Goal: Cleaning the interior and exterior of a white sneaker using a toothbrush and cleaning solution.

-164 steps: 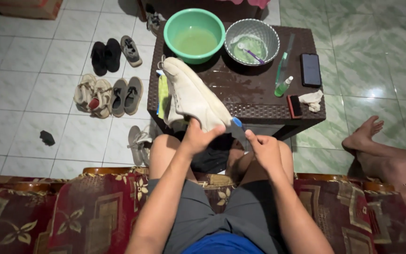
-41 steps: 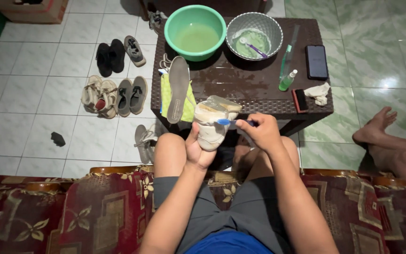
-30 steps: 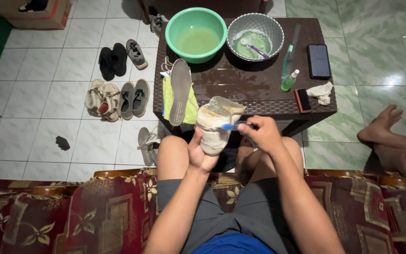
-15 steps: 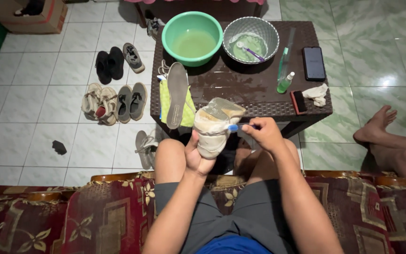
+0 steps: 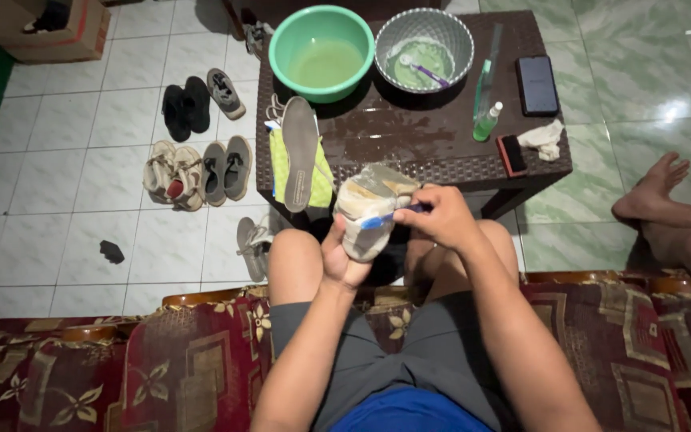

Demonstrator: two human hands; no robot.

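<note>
Since the start you've stood the pale shoe (image 5: 368, 216) on end, your left hand (image 5: 344, 258) grasping it, your right hand (image 5: 441, 218) clenched on a blue toothbrush (image 5: 389, 216)

I hold a shoe (image 5: 369, 214) over my knees, just before the table (image 5: 409, 148). On the table's far edge sit a basin (image 5: 321, 54) at left and a bowl (image 5: 424, 50) to its right; a phone (image 5: 537, 85) lies further right. An insole (image 5: 301, 152) rests on the table's left edge. Sandals (image 5: 197, 164) lie on the floor to the left.
</note>
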